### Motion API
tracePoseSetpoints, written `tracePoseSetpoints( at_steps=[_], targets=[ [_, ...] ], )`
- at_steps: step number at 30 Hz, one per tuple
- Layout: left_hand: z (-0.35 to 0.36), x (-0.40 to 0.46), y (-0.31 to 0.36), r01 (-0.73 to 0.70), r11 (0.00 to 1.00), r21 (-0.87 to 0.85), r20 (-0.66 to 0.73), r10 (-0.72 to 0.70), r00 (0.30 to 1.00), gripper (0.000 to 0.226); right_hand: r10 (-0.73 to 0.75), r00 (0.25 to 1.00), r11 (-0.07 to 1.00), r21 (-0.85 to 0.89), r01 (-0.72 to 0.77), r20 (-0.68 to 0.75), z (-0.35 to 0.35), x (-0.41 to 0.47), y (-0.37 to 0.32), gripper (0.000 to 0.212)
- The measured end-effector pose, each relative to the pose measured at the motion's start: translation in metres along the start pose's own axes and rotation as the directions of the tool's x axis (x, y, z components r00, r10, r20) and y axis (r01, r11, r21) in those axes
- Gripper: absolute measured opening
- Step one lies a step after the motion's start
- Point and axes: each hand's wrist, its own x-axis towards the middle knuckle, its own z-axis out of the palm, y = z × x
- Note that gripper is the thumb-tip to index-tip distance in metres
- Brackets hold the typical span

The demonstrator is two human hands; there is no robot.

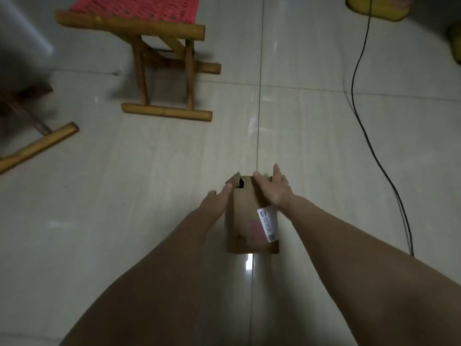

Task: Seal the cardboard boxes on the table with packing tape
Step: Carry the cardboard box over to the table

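Observation:
A small brown cardboard box (245,221) with a white shipping label (268,224) lies on the tiled floor in front of me. Its far end flap is partly lifted, showing a dark gap. My left hand (217,199) touches the box's left side near the far end with straight fingers. On the far right part of the top lies my right hand (274,187), fingers extended over the top. No tape is in view.
A wooden folding stool with a red woven seat (149,41) stands at the back left. Another wooden stool frame (37,143) is at the left edge. A black cable (361,121) runs across the floor on the right, near a yellow object (376,7).

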Motion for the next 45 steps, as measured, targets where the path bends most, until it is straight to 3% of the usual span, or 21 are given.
tracePoseSetpoints(
  at_steps=[4, 8, 10, 13, 20, 26, 30, 37, 42, 45],
  targets=[
    [0.022, -0.005, -0.018, 0.021, 0.981, -0.193, 0.015, -0.018, 1.0, 0.071, 0.116, 0.991, 0.961, 0.243, -0.129, 0.068, 0.012, -0.007, 0.033, 0.099],
    [0.037, -0.007, -0.026, 0.1, 0.951, -0.292, 0.026, -0.097, 0.995, 0.082, 0.188, 0.969, 0.887, 0.395, -0.239, 0.163, 0.019, -0.014, 0.038, 0.101],
    [0.042, -0.012, -0.021, 0.123, 0.899, -0.42, 0.123, -0.078, 0.989, 0.083, 0.173, 0.962, 0.834, 0.489, -0.256, 0.21, 0.019, -0.018, 0.035, 0.097],
    [0.041, -0.021, -0.006, 0.106, 0.846, -0.522, 0.237, 0.024, 0.971, 0.067, 0.125, 0.968, 0.76, 0.606, -0.233, 0.216, 0.013, -0.019, 0.022, 0.089],
    [0.009, -0.032, 0.024, 0.0, 0.843, -0.538, 0.214, 0.137, 0.967, 0.069, -0.005, 0.958, 0.704, 0.681, -0.2, 0.287, -0.01, -0.02, -0.019, 0.088],
    [-0.03, -0.059, 0.08, -0.096, 0.852, -0.514, 0.134, 0.19, 0.973, 0.064, -0.14, 0.937, 0.656, 0.739, -0.154, 0.32, -0.041, -0.034, -0.074, 0.073],
    [-0.056, -0.092, 0.117, -0.126, 0.841, -0.526, 0.104, 0.211, 0.972, 0.067, -0.129, 0.952, 0.679, 0.724, -0.12, 0.278, -0.066, -0.056, -0.122, 0.085],
    [-0.102, -0.208, 0.187, -0.1, 0.82, -0.564, 0.077, 0.173, 0.982, 0.064, -0.138, 0.957, 0.7, 0.709, -0.088, 0.255, -0.131, -0.152, -0.202, 0.087],
    [-0.135, -0.313, 0.243, -0.079, 0.868, -0.49, 0.156, 0.177, 0.972, 0.029, -0.167, 0.948, 0.698, 0.712, -0.081, 0.271, -0.204, -0.237, -0.261, 0.091],
    [-0.155, -0.384, 0.281, -0.125, 0.858, -0.498, 0.147, 0.226, 0.963, 0.048, -0.221, 0.943, 0.685, 0.727, -0.032, 0.25, -0.254, -0.292, -0.298, 0.091]
  ],
)
